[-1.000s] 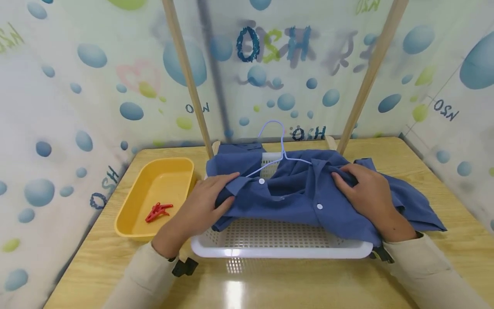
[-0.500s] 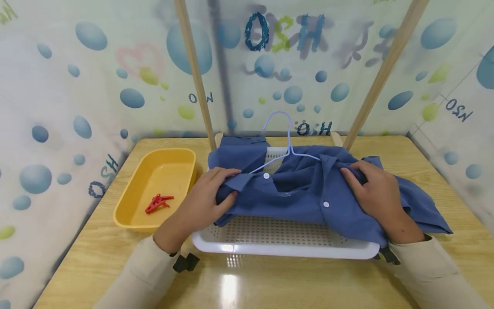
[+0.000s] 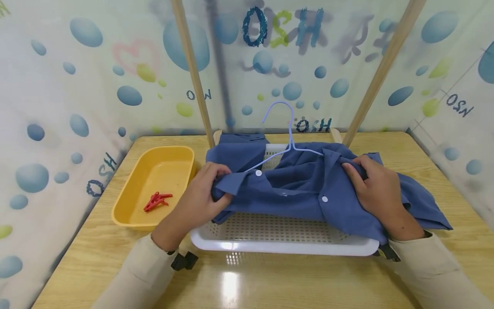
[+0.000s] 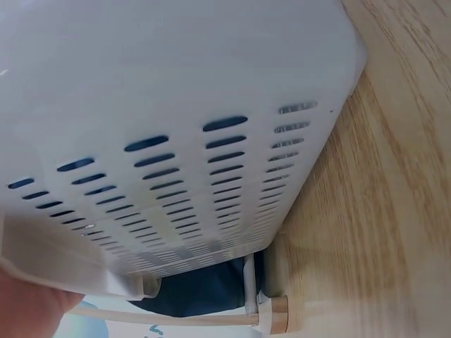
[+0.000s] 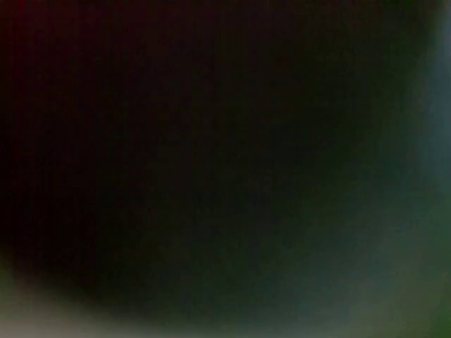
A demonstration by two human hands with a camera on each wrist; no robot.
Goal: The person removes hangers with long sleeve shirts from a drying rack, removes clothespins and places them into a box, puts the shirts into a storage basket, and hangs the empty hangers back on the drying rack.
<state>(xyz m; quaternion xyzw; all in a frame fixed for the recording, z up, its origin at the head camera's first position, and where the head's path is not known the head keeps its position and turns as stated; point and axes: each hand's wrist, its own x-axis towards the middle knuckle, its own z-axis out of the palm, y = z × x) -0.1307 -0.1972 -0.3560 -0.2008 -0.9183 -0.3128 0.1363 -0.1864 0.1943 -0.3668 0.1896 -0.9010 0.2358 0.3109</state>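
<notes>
Head view: A blue button-front shirt [image 3: 285,204] lies across a white basket [image 3: 285,247] on the wooden bench [image 3: 88,244]. Its right part spills past the basket's side. A pale-blue hanger [image 3: 290,137] shows at the neck opening, hook bare, its two arms running down into the cloth. Arm ends hidden; cannot tell how deep they sit.

Left hand [image 3: 200,197] pinches the shirt near the collar on the left, thumb below, fingers above. Right hand [image 3: 379,186] grips the other shoulder side, thumb toward the collar. Hands well apart, neck and hanger between them. More blue cloth over the basket's back left corner; whether it is the same garment, cannot say.

Left of the basket, a yellow tray [image 3: 166,176] with red clips [image 3: 156,201] in it, untouched. Wooden poles [image 3: 193,71] rise behind on both sides.

Step in hand, by my reading: fitting the shirt's shoulders over the hanger, both sides at once. Next move seems to call for drawing the cloth outward until both arm ends seat in the shoulders, then settling the collar evenly around the hanger's neck. Lifting too soon could let one shoulder slip off.

Left wrist view: mostly the slotted outside of the basket close up, bench beside it, dark cloth beyond. A sliver of the left hand at the lower corner; its grip does not show here.

Right wrist view: nearly black, lens apparently covered. Nothing to read about the right hand.
</notes>
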